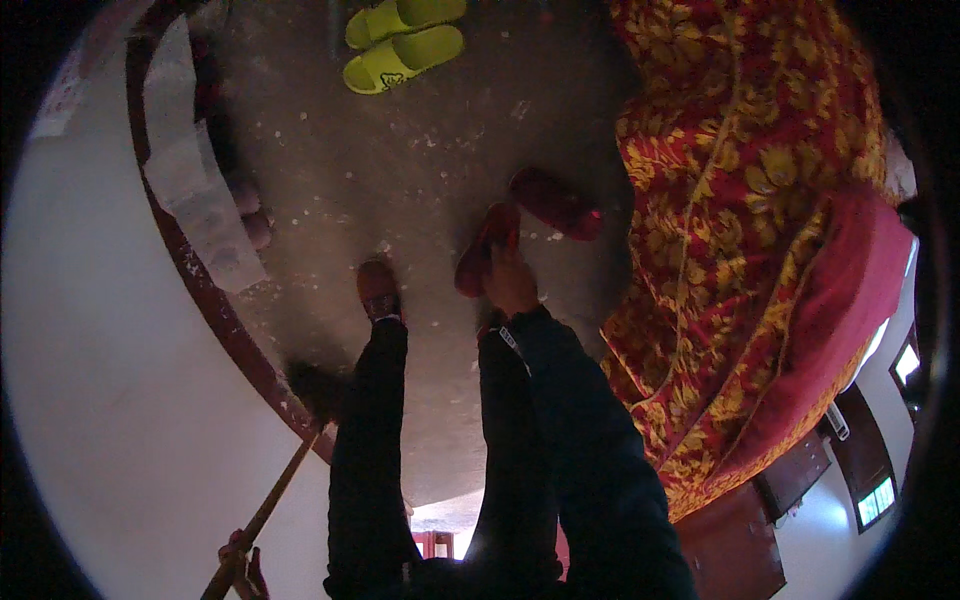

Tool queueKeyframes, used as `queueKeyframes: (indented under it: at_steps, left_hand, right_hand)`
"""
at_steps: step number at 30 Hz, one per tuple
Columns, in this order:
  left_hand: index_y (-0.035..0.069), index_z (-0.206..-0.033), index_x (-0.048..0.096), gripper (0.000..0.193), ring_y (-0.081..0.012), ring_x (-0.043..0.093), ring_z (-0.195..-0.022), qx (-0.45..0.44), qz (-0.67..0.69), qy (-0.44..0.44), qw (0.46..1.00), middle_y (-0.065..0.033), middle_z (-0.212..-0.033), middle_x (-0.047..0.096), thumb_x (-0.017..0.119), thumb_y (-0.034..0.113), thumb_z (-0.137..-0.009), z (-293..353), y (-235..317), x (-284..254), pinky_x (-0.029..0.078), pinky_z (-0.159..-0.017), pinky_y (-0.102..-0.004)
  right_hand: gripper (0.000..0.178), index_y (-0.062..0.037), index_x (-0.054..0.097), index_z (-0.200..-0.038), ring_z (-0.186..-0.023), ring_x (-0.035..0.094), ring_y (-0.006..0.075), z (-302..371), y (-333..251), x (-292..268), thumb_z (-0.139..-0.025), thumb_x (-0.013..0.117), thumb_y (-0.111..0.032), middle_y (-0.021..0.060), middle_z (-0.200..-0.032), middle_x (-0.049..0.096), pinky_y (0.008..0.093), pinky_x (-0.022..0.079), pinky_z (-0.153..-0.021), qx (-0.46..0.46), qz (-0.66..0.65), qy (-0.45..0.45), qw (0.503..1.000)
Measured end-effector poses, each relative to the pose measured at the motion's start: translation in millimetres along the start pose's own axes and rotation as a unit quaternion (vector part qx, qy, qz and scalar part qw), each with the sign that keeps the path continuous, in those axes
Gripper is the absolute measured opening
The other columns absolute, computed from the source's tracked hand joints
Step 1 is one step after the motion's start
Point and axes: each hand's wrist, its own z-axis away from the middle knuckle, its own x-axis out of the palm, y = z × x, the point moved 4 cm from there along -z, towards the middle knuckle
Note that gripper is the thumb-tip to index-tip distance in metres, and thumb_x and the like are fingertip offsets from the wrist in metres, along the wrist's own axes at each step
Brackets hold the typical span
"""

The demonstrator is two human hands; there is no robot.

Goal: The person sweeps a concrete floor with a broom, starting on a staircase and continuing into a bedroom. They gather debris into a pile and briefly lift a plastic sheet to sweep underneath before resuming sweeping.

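My left hand (243,566) is closed round the long wooden handle of a broom (277,490) at the lower left. The handle slants up to a dark, bushy head on the floor near the wall, beside my left leg. Reaching down in front of my right leg, my right hand (512,284) has its fingers on a dark red slipper (478,258) and grips it. The matching dark red slipper (556,204) lies on the floor just beyond, to the right. Dim light blurs the exact finger grip.
Two lime-green slide sandals (404,58) lie at the far side of the grey speckled floor (430,150). A bed or seat under a red and gold floral cover (720,220) fills the right. A white sheet (197,170) hangs along the left wall (90,330), with dark items beside it.
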Motion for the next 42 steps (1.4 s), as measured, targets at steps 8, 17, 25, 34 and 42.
queueKeyframes:
  at_steps: [8,17,25,34,42]
  left_hand:
    - [0.018,-0.113,0.046,0.034,-0.0178,0.040,-0.129,0.041,-0.007,0.021,0.999,-0.0034,-0.134,0.050,0.063,0.024,-0.084,-30.7,9.1,-2.9,0.034,-0.102,-0.0415]
    - [0.021,-0.113,0.046,0.034,-0.0171,0.040,-0.127,0.011,-0.008,0.012,1.000,-0.0028,-0.130,0.053,0.063,0.024,-0.084,-19.5,51.0,42.6,0.029,-0.104,-0.0412]
    - [0.020,-0.110,0.048,0.030,-0.0167,0.038,-0.128,-0.002,-0.018,0.018,1.000,-0.0027,-0.132,0.050,0.064,0.028,-0.085,-18.1,64.6,63.5,0.029,-0.100,-0.0439]
    - [0.022,-0.102,0.050,0.025,-0.0147,0.044,-0.120,-0.006,-0.018,0.010,1.000,0.0000,-0.124,0.054,0.066,0.029,-0.085,-6.0,85.9,90.3,0.031,-0.092,-0.0411]
    - [0.021,-0.106,0.048,0.027,-0.0161,0.042,-0.123,-0.004,0.028,0.023,0.999,-0.0033,-0.126,0.053,0.065,0.024,-0.085,-5.5,75.2,78.0,0.034,-0.097,-0.0382]
  right_hand:
    - [0.044,-0.0052,0.057,-0.116,-0.107,0.056,0.0366,-33.0,-2.4,18.6,-0.081,0.061,-0.031,0.0199,-0.111,0.061,0.0474,0.047,-0.088,0.014,-0.099,-0.227,0.969]
    - [0.051,-0.0115,0.057,-0.122,-0.111,0.055,0.0399,26.8,62.1,71.8,-0.079,0.066,-0.039,0.0284,-0.123,0.052,0.0494,0.048,-0.086,0.256,-0.428,-0.073,0.863]
    - [0.052,-0.0073,0.045,-0.131,-0.116,0.048,0.0374,19.5,192.0,87.1,-0.085,0.062,-0.026,0.0189,-0.132,0.044,0.0423,0.049,-0.085,0.145,-0.192,0.078,0.967]
    - [0.065,-0.0039,0.037,-0.134,-0.107,0.053,0.0290,-12.3,152.8,-6.3,-0.078,0.068,-0.014,0.0157,-0.127,0.045,0.0382,0.056,-0.074,0.180,-0.257,0.224,0.923]
    - [0.079,-0.0108,0.038,-0.137,-0.116,0.045,0.0394,-63.2,128.8,-0.9,-0.072,0.074,-0.037,0.0191,-0.134,0.041,0.0514,0.043,-0.094,0.086,-0.189,0.090,0.974]
